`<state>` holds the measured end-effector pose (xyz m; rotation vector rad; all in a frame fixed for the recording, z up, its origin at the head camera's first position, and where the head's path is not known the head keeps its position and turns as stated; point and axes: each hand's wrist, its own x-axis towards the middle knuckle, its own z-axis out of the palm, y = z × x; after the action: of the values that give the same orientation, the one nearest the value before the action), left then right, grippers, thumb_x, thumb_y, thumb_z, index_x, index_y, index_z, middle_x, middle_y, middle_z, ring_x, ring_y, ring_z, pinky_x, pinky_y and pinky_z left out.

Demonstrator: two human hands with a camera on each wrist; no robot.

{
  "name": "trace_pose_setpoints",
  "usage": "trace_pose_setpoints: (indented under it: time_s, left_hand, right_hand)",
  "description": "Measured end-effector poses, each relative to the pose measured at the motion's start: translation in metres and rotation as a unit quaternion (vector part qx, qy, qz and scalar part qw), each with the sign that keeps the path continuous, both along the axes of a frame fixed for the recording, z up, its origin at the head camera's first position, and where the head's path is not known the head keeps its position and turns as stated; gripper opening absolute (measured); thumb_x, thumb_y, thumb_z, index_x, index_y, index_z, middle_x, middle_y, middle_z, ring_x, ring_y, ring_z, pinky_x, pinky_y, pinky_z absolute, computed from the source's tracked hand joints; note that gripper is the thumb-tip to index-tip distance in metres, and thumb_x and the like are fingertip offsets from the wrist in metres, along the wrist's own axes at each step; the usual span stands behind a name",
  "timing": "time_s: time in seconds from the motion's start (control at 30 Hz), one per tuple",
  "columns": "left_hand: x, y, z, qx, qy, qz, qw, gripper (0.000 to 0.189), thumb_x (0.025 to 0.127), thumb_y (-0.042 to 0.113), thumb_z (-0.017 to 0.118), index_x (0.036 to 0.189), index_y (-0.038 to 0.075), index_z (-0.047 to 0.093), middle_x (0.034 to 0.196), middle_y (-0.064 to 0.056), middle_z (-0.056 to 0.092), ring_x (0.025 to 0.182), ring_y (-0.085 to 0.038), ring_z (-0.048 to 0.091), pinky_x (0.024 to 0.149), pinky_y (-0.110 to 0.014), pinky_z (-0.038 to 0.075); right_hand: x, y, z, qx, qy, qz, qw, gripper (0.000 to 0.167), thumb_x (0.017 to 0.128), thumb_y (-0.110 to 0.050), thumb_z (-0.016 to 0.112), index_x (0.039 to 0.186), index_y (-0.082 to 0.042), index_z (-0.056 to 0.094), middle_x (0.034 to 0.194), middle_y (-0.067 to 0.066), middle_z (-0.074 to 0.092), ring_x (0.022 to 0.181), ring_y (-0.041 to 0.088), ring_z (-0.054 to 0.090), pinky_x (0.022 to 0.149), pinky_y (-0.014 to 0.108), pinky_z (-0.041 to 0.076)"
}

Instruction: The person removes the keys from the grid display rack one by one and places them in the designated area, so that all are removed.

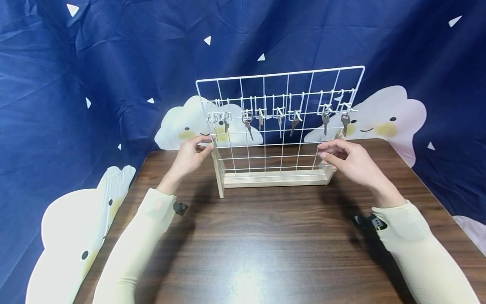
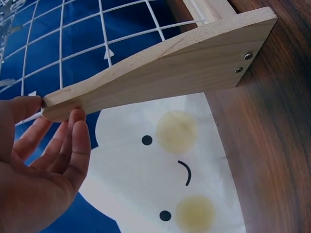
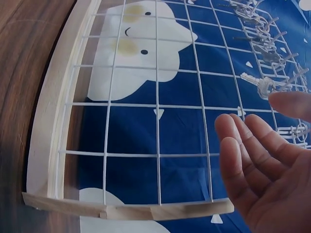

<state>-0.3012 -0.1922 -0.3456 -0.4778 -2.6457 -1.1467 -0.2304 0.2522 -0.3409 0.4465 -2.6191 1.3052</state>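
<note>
wire-grid key rack (image 1: 275,180): left hand (image 1: 190,156) pinches its left wooden upright (image 2: 160,70); right hand (image 1: 351,162), fingers parted, partly hides its right upright (image 3: 180,210).

The left hand (image 2: 39,182) pinches a wooden panel (image 2: 180,73) by one end; two screws (image 2: 248,56) sit near the other.

1. A staged tabletop filming corner, by the look of it; whether a home, lab or studio lies beyond cannot be told.
2. Creased navy fabric (image 1: 152,55) hangs round the table as a backdrop, printed with smiling white clouds (image 1: 68,219) and small white triangles (image 1: 207,40).
3. A dark wood-grain table (image 1: 243,223) shows a bright light reflection.
4. Small black devices (image 1: 180,207) sit at both sleeve cuffs (image 1: 161,204).
</note>
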Motion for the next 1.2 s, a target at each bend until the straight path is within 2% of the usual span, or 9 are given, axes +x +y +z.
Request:
trace_pose_setpoints:
  time_s: [0.37,0.7,0.93,1.2]
  left_hand:
    - [0.0,0.0,-0.001,0.004,-0.001,0.0,1.0,0.034,0.096,0.026,0.068,0.125,0.009,0.066,0.127,-0.014,0.069,0.109,-0.035,0.071,0.093,-0.047,0.058]
    - [0.0,0.0,-0.001,0.008,0.002,-0.001,1.0,0.034,0.096,0.025,0.068,0.125,0.009,0.066,0.126,-0.015,0.069,0.108,-0.036,0.071,0.093,-0.047,0.058]
    - [0.0,0.001,-0.001,0.012,0.003,-0.001,0.9999,0.034,0.095,0.025,0.069,0.125,0.008,0.066,0.126,-0.015,0.069,0.108,-0.036,0.071,0.093,-0.047,0.058]
    - [0.0,0.001,-0.002,0.007,-0.002,0.005,1.0,0.034,0.096,0.025,0.068,0.126,0.009,0.066,0.127,-0.014,0.069,0.107,-0.034,0.071,0.093,-0.046,0.059]
  right_hand:
    - [0.0,-0.011,-0.001,0.006,0.009,0.025,0.9996,0.024,0.098,-0.021,0.065,0.12,-0.011,0.067,0.085,-0.018,0.072,0.072,-0.001,0.069,0.06,0.019,0.056]
    - [0.002,-0.023,0.003,-0.017,0.006,0.034,0.9993,0.024,0.098,-0.019,0.065,0.12,-0.01,0.068,0.096,-0.002,0.076,0.074,0.001,0.07,0.063,0.02,0.057]
    - [0.003,-0.032,0.005,-0.039,-0.003,0.046,0.9982,0.024,0.099,-0.02,0.064,0.118,-0.007,0.068,0.095,-0.005,0.076,0.075,0.005,0.072,0.062,0.022,0.059]
    - [0.003,-0.041,0.005,-0.053,-0.012,0.065,0.9965,0.026,0.1,-0.02,0.062,0.119,-0.002,0.066,0.097,-0.01,0.074,0.077,0.004,0.072,0.062,0.022,0.059]
